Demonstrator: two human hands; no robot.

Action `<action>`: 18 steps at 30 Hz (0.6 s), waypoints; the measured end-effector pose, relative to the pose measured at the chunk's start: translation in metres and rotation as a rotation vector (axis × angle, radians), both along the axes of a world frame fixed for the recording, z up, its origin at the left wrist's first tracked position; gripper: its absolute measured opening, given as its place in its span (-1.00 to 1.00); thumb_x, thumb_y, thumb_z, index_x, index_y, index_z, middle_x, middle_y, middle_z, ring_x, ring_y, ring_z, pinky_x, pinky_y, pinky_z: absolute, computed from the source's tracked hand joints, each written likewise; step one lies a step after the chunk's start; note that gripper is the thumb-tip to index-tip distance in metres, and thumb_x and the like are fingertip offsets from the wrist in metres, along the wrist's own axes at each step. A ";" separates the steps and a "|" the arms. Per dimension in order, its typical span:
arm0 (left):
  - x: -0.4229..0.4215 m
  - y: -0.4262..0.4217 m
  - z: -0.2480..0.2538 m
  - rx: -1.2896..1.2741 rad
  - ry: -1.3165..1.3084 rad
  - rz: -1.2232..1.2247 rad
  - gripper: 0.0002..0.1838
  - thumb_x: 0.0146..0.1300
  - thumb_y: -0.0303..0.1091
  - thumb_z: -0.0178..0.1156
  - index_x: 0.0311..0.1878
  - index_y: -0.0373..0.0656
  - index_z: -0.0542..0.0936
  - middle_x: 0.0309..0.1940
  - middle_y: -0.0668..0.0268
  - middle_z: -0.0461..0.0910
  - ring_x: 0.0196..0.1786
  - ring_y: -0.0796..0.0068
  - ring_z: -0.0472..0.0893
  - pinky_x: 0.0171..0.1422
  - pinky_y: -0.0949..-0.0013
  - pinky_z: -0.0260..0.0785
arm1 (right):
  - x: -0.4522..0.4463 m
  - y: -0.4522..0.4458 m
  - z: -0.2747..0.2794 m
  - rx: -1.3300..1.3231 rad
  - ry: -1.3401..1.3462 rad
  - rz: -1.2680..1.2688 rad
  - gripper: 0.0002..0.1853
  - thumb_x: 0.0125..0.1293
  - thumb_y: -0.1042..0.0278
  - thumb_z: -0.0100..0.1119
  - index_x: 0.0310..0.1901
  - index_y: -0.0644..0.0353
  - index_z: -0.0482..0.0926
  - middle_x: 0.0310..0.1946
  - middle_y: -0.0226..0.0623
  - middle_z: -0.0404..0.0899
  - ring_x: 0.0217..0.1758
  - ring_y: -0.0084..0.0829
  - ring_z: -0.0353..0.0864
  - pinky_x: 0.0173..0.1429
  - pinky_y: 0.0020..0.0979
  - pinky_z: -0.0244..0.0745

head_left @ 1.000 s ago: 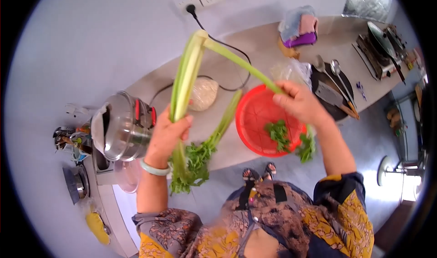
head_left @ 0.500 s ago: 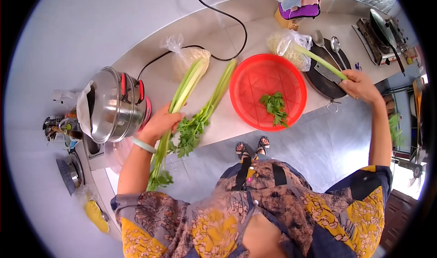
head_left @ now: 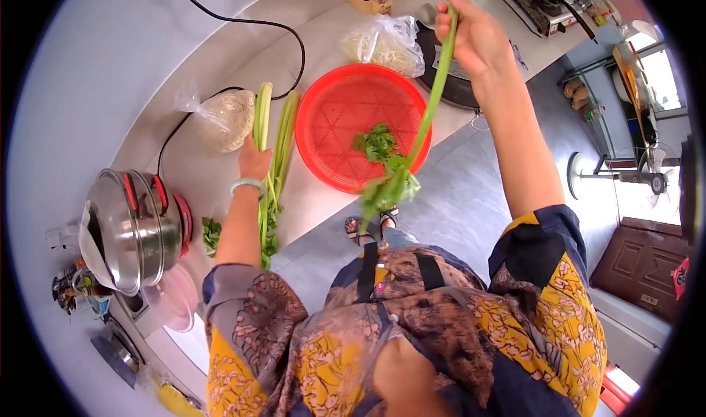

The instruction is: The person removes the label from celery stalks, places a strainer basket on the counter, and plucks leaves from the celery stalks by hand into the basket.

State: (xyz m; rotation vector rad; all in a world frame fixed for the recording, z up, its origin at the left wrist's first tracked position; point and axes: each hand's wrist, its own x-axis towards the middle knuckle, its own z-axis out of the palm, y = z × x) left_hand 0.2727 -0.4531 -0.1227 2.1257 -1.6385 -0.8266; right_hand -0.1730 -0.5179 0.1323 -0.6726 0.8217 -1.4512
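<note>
My left hand (head_left: pixel 254 161), with a pale bracelet at the wrist, is closed round a bunch of celery (head_left: pixel 262 115) low over the counter. Beside it lies another bunch of celery (head_left: pixel 283 148), its leaves towards the counter's front edge. My right hand (head_left: pixel 471 34) is raised at the upper right, gripping a single celery stalk (head_left: pixel 439 79) whose leaves hang down by the basket's front rim. The red basket (head_left: pixel 312 156) stands between my hands with some green leaves (head_left: pixel 377 143) inside.
Bagged pale food (head_left: pixel 224 121) sits left of the celery, near a black cord (head_left: pixel 283 26) and steel steamer pot (head_left: pixel 132 229). Another plastic bag (head_left: pixel 386 45) is behind the basket. A dark round board (head_left: pixel 456 86) and a stove (head_left: pixel 526 9) stand to the right.
The view has shifted right. My right hand has pulled one stalk away from the bunch and lifted it, its leaves now hanging by the basket. My left hand has lowered the bunch towards the counter.
</note>
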 end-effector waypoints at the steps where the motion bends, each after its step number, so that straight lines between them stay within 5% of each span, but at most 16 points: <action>1: -0.002 0.000 -0.005 -0.001 -0.065 -0.023 -0.29 0.10 -0.35 0.35 0.30 -0.26 0.28 0.04 -0.14 0.50 0.12 -0.15 0.50 0.22 0.03 0.37 | 0.002 -0.004 -0.002 0.005 -0.071 -0.029 -0.83 0.43 0.42 0.04 -0.13 0.38 0.41 -0.29 -0.16 0.47 -0.34 -0.44 0.46 -0.19 -0.35 0.56; 6: 0.004 0.022 -0.029 -0.005 -0.234 -0.122 -0.20 0.08 -0.43 0.36 0.39 -0.21 0.20 0.15 -0.13 0.44 0.20 -0.16 0.46 0.32 0.04 0.33 | 0.021 -0.005 -0.005 0.023 -0.109 -0.196 -0.84 0.46 0.43 -0.03 -0.12 0.39 0.37 -0.26 -0.15 0.45 -0.26 -0.39 0.48 0.02 -0.16 0.64; 7: 0.005 0.024 -0.021 -0.015 -0.235 -0.132 -0.30 0.16 -0.42 0.29 0.37 -0.24 0.26 0.18 -0.12 0.44 0.25 -0.10 0.45 0.34 0.07 0.32 | 0.025 -0.005 -0.007 0.006 -0.117 -0.191 -0.84 0.46 0.43 -0.04 -0.11 0.40 0.36 -0.26 -0.15 0.45 -0.25 -0.39 0.48 0.04 -0.14 0.64; 10: 0.013 0.001 -0.016 -0.268 0.211 -0.079 -0.45 0.25 -0.36 0.25 0.29 -0.29 0.38 0.18 -0.04 0.49 0.25 0.08 0.50 0.34 0.18 0.34 | 0.041 -0.003 -0.010 -0.022 -0.112 -0.164 -0.83 0.47 0.43 -0.06 -0.12 0.40 0.37 -0.27 -0.17 0.45 -0.23 -0.38 0.48 0.07 -0.11 0.64; 12: -0.040 0.000 0.100 -0.176 0.593 -0.119 -0.49 0.28 -0.28 0.24 0.23 -0.32 0.45 0.14 0.08 0.54 0.20 0.28 0.54 0.30 0.30 0.35 | 0.055 -0.006 -0.012 -0.038 -0.111 -0.121 -0.83 0.47 0.43 -0.06 -0.13 0.41 0.38 -0.28 -0.18 0.44 -0.22 -0.38 0.48 0.08 -0.10 0.64; 15: -0.105 0.014 0.217 -0.021 0.639 -0.357 -0.46 0.27 -0.24 0.28 0.24 -0.32 0.44 -0.02 0.19 0.59 -0.04 0.43 0.60 0.12 0.38 0.44 | 0.077 -0.012 -0.011 -0.053 -0.125 -0.054 -0.84 0.47 0.43 -0.05 -0.11 0.40 0.37 -0.28 -0.20 0.43 -0.21 -0.37 0.48 0.08 -0.10 0.65; 18: -0.146 0.024 0.240 -0.069 0.574 -0.484 -0.55 0.33 -0.29 0.22 0.23 -0.28 0.46 -0.17 0.29 0.58 -0.18 0.57 0.57 -0.07 0.46 0.45 | 0.102 -0.006 0.007 -0.032 -0.167 -0.085 -0.86 0.46 0.46 -0.04 -0.12 0.40 0.37 -0.30 -0.21 0.43 -0.22 -0.35 0.47 0.07 -0.08 0.67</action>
